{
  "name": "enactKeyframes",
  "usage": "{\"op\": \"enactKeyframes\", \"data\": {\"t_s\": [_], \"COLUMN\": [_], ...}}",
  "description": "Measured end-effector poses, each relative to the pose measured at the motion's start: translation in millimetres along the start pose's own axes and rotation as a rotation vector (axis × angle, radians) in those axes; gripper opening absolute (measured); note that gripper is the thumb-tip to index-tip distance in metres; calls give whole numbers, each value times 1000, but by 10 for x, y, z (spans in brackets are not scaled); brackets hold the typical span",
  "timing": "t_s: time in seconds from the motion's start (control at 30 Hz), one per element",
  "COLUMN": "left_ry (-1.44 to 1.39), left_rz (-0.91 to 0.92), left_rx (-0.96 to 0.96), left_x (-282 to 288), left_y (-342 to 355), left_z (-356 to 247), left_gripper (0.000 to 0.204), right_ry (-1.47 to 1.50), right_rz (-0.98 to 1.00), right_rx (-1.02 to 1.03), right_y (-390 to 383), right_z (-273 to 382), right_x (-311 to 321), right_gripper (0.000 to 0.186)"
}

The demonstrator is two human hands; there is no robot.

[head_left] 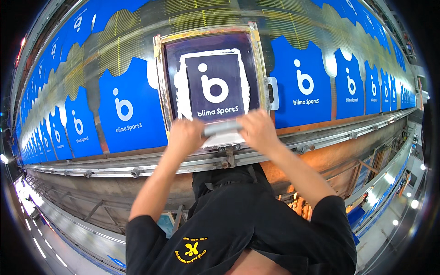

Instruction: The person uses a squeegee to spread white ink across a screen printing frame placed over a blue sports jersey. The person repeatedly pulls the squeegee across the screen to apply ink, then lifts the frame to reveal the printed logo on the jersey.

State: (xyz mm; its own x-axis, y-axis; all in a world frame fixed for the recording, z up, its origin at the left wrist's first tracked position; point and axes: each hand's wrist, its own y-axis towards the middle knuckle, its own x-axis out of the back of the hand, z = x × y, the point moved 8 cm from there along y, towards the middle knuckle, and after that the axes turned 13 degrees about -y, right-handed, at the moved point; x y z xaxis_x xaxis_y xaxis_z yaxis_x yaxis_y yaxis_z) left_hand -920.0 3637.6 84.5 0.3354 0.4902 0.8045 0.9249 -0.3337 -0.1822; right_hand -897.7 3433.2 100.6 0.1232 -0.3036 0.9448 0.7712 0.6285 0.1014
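My left hand (185, 136) and my right hand (256, 128) are both closed round a grey squeegee (222, 128), one at each end of it. The squeegee lies across the near end of a screen printing frame (161, 73). Inside that frame, a dark mesh (195, 89) carries a white rounded logo with lettering below it. White ink (183, 103) lines the sides and the far edge of the printed area. More white ink shows just below the squeegee. Its blade is hidden under my hands and the bar.
Blue fabric pieces (298, 107) with white prints lie in a long row on the table on both sides of the frame. Another row of blue pieces (68, 27) runs along the far side. A metal rail (114, 170) follows the near edge. A white handle (272, 93) juts from the frame's right side.
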Motion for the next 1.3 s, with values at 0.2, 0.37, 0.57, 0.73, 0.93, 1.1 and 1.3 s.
{"op": "enactKeyframes", "data": {"t_s": [0.2, 0.37, 0.57, 0.73, 0.93, 1.1, 1.3], "left_ry": [112, -48, -15, -121, -35, -16, 4], "left_rz": [-47, -221, -218, -287, -66, -78, -371], "left_rx": [86, 100, 80, -27, 132, 227, 58], "left_x": [809, 704, -91, -188, 415, 860, 293], "left_y": [1756, 1865, 449, -205, 928, 2035, 1181], "left_z": [755, 946, 486, 24, 483, 996, 774], "left_gripper": [49, 29, 40, 35, 41, 46, 27], "right_ry": [-91, -111, -111, -96, -102, -113, -143], "right_rz": [-29, -110, -85, -127, -60, -96, -149], "right_rx": [-97, -181, -100, -77, -41, -132, -52], "right_y": [1759, 1900, 491, -171, 973, 2098, 1278], "right_z": [-923, -990, -282, 195, -491, -1065, -749], "right_x": [-15, -321, -414, -241, -94, -142, -460], "right_gripper": [29, 26, 34, 31, 29, 34, 33]}}
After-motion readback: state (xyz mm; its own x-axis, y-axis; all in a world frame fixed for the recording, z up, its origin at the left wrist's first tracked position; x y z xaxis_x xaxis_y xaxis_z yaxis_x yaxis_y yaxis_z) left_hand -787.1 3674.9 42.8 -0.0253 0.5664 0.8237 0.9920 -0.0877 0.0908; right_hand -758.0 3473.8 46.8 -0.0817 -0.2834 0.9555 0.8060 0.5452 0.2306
